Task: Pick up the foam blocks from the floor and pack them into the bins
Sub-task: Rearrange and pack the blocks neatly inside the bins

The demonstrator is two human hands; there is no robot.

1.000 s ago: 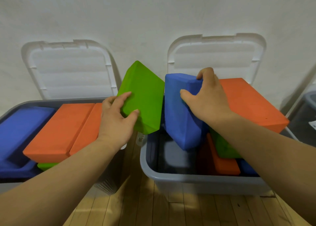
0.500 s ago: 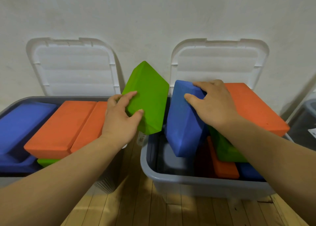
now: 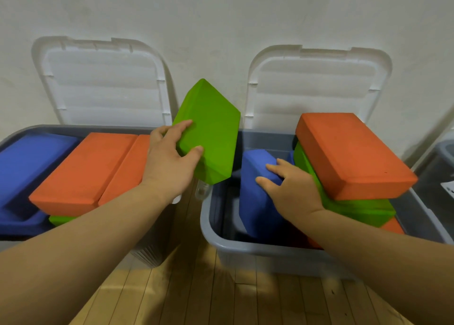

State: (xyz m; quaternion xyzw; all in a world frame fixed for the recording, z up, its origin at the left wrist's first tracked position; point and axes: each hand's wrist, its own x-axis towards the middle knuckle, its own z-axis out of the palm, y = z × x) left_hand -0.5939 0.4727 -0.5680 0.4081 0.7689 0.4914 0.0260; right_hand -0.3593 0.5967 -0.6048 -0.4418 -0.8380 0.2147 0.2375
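While the right hand (image 3: 292, 192) grips the blue block (image 3: 255, 197), standing it on end in the bin (image 3: 245, 248) beneath, probably to save room, the left hand (image 3: 172, 162) clasps a green block (image 3: 213, 128) aloft just beside, likely next in.

Floor (image 3: 196, 300): light wood planks | standing on it: left grey bin (image 3: 147, 256), right grey bin (image 3: 270, 258) | side by side, apart
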